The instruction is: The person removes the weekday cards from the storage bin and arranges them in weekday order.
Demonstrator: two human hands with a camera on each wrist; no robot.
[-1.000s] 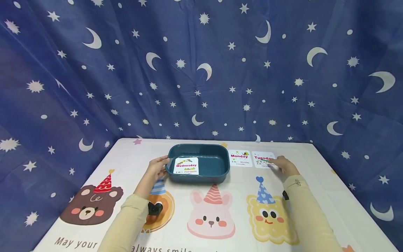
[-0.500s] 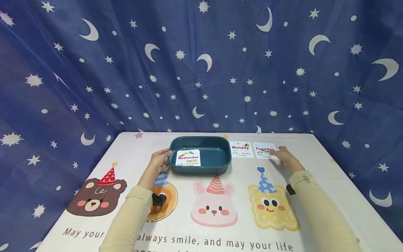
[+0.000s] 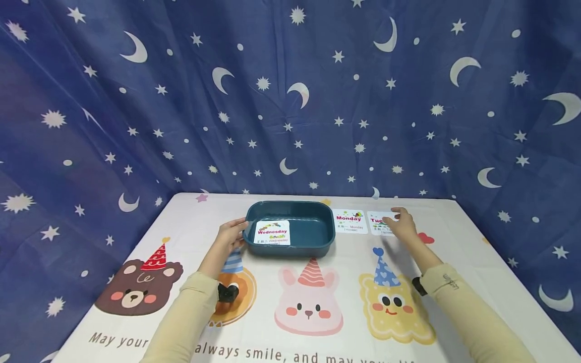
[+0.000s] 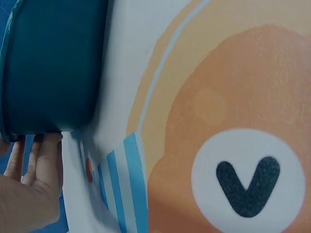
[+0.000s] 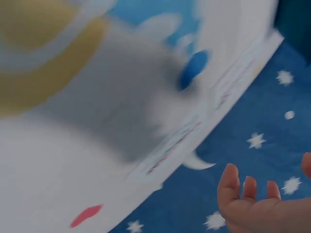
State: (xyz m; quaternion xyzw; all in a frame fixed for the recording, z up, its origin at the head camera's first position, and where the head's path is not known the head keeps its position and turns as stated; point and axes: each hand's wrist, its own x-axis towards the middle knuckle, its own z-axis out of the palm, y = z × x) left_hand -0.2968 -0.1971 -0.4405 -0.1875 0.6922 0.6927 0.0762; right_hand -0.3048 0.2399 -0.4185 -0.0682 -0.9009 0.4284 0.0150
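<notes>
My left hand (image 3: 228, 238) grips the left end of a dark teal plastic basin (image 3: 299, 250), thumb at the rim and fingers against the outer wall, as the left wrist view shows. Inside the basin a white Wednesday card (image 3: 272, 232) leans at the left. To the basin's right, a Monday card (image 3: 349, 222) and a Tuesday card (image 3: 376, 228) lie side by side on the table. Over the right part of the Tuesday card, hiding some of it, is my right hand (image 3: 404, 226). Its fingers are loosely bent, thumb apart, with nothing between them; the right wrist view shows it raised above the tabletop.
The white tablecloth (image 3: 254, 343) carries printed cartoon animals and lettering. Behind the table's far edge hangs a dark blue curtain (image 3: 327, 166) with moons and stars, which also runs along the left and right sides.
My right hand has lifted off the Tuesday card, its thumb and fingers spreading apart. The left hand keeps its grip on the basin. The head view has shifted slightly.
</notes>
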